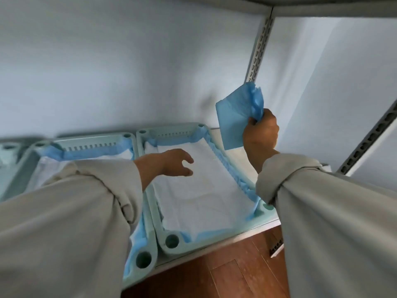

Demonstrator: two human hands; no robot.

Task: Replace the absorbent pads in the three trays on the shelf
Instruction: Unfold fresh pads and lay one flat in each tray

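Pale green trays stand side by side on the shelf. The right tray (150,211) holds a white pad (204,190) with blue edges turned up along its walls. The middle tray (126,136) also holds a blue-edged pad (90,153), mostly hidden by my left sleeve. Only a corner of a third tray (8,147) shows at far left. My left hand (174,162) hovers over the right tray's pad, fingers loosely spread, holding nothing. My right hand (261,132) grips a folded blue pad (236,117), raised above the shelf to the right of the trays.
A perforated metal upright (258,50) stands at the shelf's back right corner, another (369,138) at the front right. A white wall lies behind, and an upper shelf (322,3) overhead. Wooden floor (225,272) shows below the shelf's front edge.
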